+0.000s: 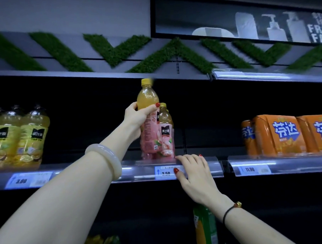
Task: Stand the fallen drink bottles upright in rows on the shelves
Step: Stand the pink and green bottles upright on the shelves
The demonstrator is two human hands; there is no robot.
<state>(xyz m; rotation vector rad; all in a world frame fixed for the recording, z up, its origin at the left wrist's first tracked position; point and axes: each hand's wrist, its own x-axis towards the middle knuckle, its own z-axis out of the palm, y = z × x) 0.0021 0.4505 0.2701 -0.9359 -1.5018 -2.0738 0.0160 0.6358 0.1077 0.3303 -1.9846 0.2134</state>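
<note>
Head cam view, and I'll hang everything off the 3.50 price tag [165,172] clipped to the clear front strip of the middle shelf [138,171].

Straight above that tag, a touch left, the left hand [138,119] is wrapped round a peach juice bottle [147,98]. It has a yellow cap and a pink label, with the thumb across the front and the other fingers round the back at the shoulder. The bottle is pretty much upright, cap just under the shelf above. Its base is down at shelf level, but whether it's actually sitting on the board I can't tell through the strip.

Right up against it, directly above the tag, a second peach bottle [165,132] stands upright, with a sliver of another yellow cap peeking out behind.

The right hand [193,170] holds nothing. Its fingers are loosely spread on the strip just right of the tag, the thumb tip lies over the tag's right edge, and the fingertips are close to the base of the second peach bottle.

Far left of the tag, lemon drink bottles [33,138] stand upright over a 3.00 tag [28,180]. Far right, orange Fanta packs [279,135] sit above an 11.90 tag [250,169]. Below the tag, a green bottle [204,228] pokes up by the right wrist.

There's a white bangle [106,159] on the left wrist and a black cord bracelet [232,209] on the right. High above the tag there's a green turf zigzag [116,50].
</note>
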